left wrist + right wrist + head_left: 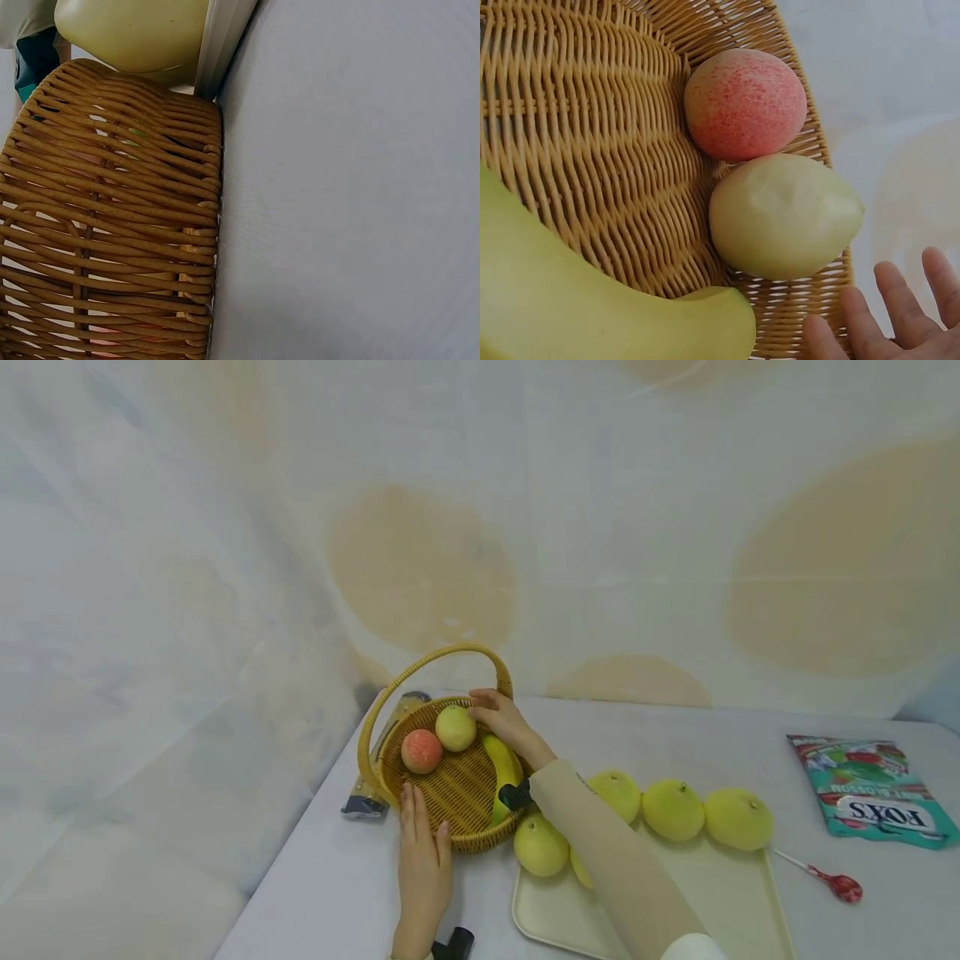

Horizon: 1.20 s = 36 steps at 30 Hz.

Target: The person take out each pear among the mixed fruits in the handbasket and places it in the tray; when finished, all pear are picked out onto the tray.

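A wicker basket [459, 842] with a tall arched handle [450, 651] holds a red-pink peach [422, 751], a round pale green fruit [456, 728] and a yellow banana [504, 768]. My left hand [422, 872] lies with straight fingers against the basket's near left side in the head view. At the far right rim is my right hand [504, 723], its fingertips right beside the pale green fruit. In the right wrist view its fingers [901, 296] are spread and relaxed past the rim, gripping nothing. There the peach and pale green fruit sit side by side against the wicker wall.
Right of the basket, several yellow fruits [672, 810] line a cream tray [555, 928], partly hidden by my right sleeve [626, 860]. Farther right lie a red lollipop [845, 887] and a teal Fox's bag [873, 793]. A long dark-ended packet [365, 804] lies behind the basket's left side.
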{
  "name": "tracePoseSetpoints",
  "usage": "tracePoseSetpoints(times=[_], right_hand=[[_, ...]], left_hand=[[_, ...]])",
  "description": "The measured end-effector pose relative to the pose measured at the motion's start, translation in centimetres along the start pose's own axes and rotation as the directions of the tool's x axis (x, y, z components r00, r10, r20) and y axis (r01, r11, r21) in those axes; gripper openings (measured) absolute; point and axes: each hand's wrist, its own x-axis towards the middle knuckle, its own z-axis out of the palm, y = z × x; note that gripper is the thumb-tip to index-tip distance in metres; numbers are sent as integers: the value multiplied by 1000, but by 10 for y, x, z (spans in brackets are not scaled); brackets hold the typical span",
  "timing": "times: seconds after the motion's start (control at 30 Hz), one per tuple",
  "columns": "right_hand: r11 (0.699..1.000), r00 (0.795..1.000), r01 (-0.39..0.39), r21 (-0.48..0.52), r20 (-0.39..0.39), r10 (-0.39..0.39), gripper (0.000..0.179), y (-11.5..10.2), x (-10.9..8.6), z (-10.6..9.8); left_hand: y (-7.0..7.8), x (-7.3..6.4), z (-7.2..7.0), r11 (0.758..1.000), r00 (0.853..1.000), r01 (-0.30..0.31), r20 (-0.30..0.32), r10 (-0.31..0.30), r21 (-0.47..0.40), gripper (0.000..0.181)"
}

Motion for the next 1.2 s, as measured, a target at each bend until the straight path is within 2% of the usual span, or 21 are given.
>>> tracePoseSetpoints(times=[0.33,0.53,0.63,0.83,1.0,1.2], right_hand=[[1000,1000,-3,-21,-16,2,43,-1,6,-3],[999,999,-33,-24,6,33,44,-2,7,0],[999,999,-38,-24,-10,38,43,-1,10,2],[998,999,-50,-23,-18,50,44,2,12,16],[999,999,-31,-36,-30,30,46,5,13,30],[998,999,-6,-63,-33,4,48,9,14,39]], left_hand=[[4,1,5,1000,1000,-7,0,7,1,63],[5,-1,7,1000,1000,19,-1,-19,-3,63],[5,-1,7,1000,1000,20,10,-20,4,64],[3,-1,3,999,999,35,14,-35,3,64],[2,-2,2,999,999,33,5,-33,3,62],[1,-4,3,999,999,33,-1,-33,-3,61]])
